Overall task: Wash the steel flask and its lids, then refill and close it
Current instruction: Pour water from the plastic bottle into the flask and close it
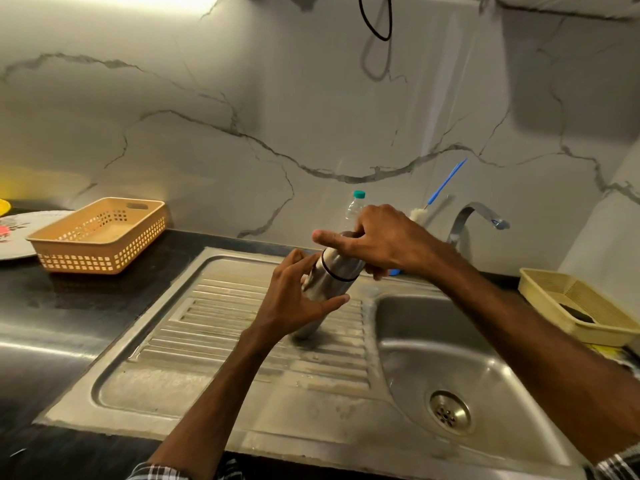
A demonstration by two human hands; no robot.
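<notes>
- Steel flask (330, 280) stands tilted on the ribbed drainboard (242, 341). Its base touches the ribs below the left fingers, and its top leans up into the right fingers.
- Left hand (294, 299) grips the flask body. The thumb lies across the near side and the other fingers curl round the far side.
- Right hand (379, 244) holds the flask's top end from above with its fingers curled over it. The index finger sticks out straight, away from the others. Whatever lid sits under the palm is hidden.
- A black band rings the flask between the two sets of fingers.
- Just behind the right fingers stands a clear bottle (354, 211) with a teal cap. Beyond the right knuckles are a blue-handled brush (446, 181) and the tap (472, 216).
- The sink (408, 341) opens below the right wrist.
- An orange basket (100, 237) sits well out past the left fingers, with a plate (17, 237) beside it.
- A yellow tray (581, 306) lies beyond the right forearm.
</notes>
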